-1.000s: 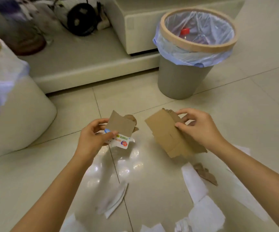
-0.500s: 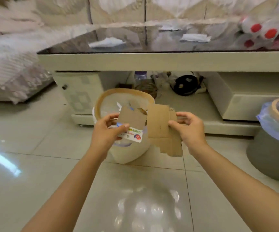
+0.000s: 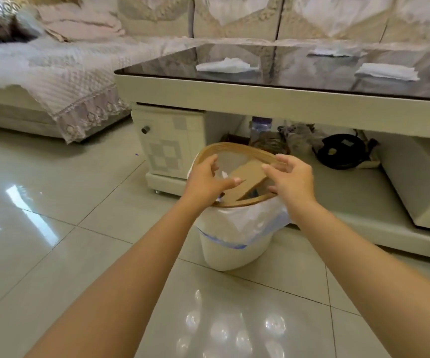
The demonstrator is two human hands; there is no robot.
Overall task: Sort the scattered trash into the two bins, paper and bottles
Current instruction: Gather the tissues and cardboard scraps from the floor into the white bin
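**Both hands empty over the paper bin**

The left hand (image 3: 208, 180) hangs above the left part of the white bin's (image 3: 230, 244) wooden rim, fingers loosely spread and slightly bent, the thumb pointing right; it holds nothing, and whether it touches the rim cannot be told. Between the hands a piece of brown cardboard (image 3: 248, 178) lies tilted inside the bin, its lower end near the front of the rim, on top of other scraps against the plastic liner. The right hand (image 3: 290, 178) hovers over the right part of the rim with fingers relaxed and parted, gripping nothing.

The bin stands on the tiled floor (image 3: 53, 254) just in front of the coffee table (image 3: 260, 96), below its left front corner. On the table's glass top lie three white tissues: one (image 3: 225, 65) near the left edge, two more (image 3: 385, 71) toward the right.

Half a second ago the left hand pinched a small cardboard piece with a printed label and the right hand pinched a larger folded sheet, both held above the bin. Now both grips have let go and the cardboard is in the bin. The view has also drawn closer to the bin.
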